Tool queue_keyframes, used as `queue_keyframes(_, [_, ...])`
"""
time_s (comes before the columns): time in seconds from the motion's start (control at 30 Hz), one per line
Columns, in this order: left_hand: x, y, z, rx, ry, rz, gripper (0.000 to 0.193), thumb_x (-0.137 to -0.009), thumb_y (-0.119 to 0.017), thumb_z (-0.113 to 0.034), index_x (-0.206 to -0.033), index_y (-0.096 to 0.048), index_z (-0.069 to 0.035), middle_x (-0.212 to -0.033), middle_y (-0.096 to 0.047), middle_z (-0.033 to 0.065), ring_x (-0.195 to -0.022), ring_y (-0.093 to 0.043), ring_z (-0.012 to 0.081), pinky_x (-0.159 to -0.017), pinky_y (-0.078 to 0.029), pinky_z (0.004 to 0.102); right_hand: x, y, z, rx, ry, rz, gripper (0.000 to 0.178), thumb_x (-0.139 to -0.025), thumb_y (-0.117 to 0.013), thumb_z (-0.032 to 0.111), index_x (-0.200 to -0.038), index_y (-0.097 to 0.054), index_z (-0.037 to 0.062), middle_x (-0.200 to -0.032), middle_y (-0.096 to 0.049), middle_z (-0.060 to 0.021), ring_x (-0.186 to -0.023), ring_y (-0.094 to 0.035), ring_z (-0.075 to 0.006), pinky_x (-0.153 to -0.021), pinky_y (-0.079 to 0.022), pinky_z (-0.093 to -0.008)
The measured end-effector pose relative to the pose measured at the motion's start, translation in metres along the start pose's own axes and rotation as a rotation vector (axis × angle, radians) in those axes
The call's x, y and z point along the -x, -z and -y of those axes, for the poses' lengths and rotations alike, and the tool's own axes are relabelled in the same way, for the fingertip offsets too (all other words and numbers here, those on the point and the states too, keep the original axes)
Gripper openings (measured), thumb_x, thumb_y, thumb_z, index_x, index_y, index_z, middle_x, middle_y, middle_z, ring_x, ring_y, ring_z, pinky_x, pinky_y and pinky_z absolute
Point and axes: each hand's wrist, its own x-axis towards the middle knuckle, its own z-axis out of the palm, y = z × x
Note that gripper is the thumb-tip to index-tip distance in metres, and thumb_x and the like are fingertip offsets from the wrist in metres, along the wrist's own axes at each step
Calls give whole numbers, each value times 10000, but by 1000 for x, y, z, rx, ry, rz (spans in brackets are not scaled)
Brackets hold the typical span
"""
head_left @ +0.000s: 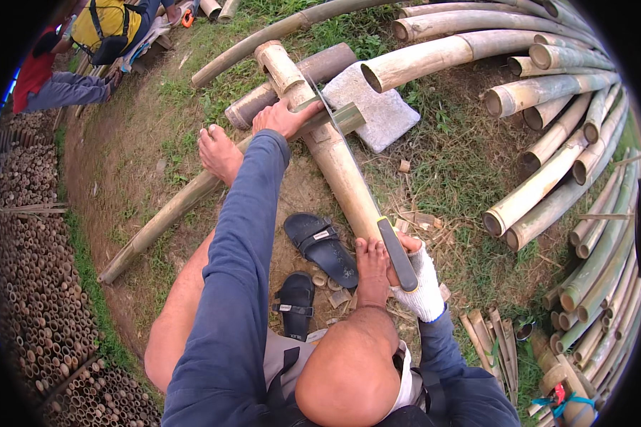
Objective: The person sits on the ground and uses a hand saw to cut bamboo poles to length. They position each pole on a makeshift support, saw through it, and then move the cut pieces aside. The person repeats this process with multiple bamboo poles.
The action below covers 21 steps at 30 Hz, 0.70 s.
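A hand saw with a grey and yellow handle (399,260) is in my right hand (421,285), which wears a white knitted glove. Its long thin blade runs up and away, crossing a slim bamboo pole (178,203) close to the pole's far right end. My left hand (286,118), bare, grips that pole just left of the blade. Beneath the pole lies a thicker bamboo piece (338,171) with a cut-out near its far end. One bare foot (372,267) presses on the near end of this thick piece; the other (221,153) rests against the slim pole.
Black sandals (320,245) lie between my legs. A pale stone block (370,107) and a dark bamboo log (327,64) sit beyond. Bamboo poles (523,206) are piled at right; cut bamboo stacks (39,285) stand at left. Two people (110,32) are at upper left.
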Motion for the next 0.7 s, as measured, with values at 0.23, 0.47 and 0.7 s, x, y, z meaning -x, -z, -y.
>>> queue_keyframes(0.23, [5,3,-5,-6,-17,0,1117,-767,-503,-1001,-1303,-733,-48,-1293,-724,283,-1261,-677,414,-1103,-491,482,-102,-29,-33,-193,64,1,580,-899,-693,1,-1450,-513,-7,-1394,-625,-155,-1298,-587,-217,-1136,-442,-345])
queue_keyframes(0.47, [-6,-2,1,-36,-1,53,1190,-719,-497,-1041,-1261,-739,-10,-1211,-749,289,-1191,-712,411,-1075,-512,498,37,23,-35,-36,-162,-159,530,-950,-745,88,-1423,-526,-7,-1375,-629,-148,-1282,-617,-240,-1133,-470,-377])
queue_keyframes(0.7, [11,-3,-2,7,-27,-43,1103,-753,-535,-1001,-1282,-720,-51,-1187,-762,262,-1175,-717,423,-1040,-526,511,70,50,-10,-3,-202,-279,487,-969,-710,67,-1408,-515,-11,-1402,-582,-166,-1310,-569,-264,-1153,-427,-401])
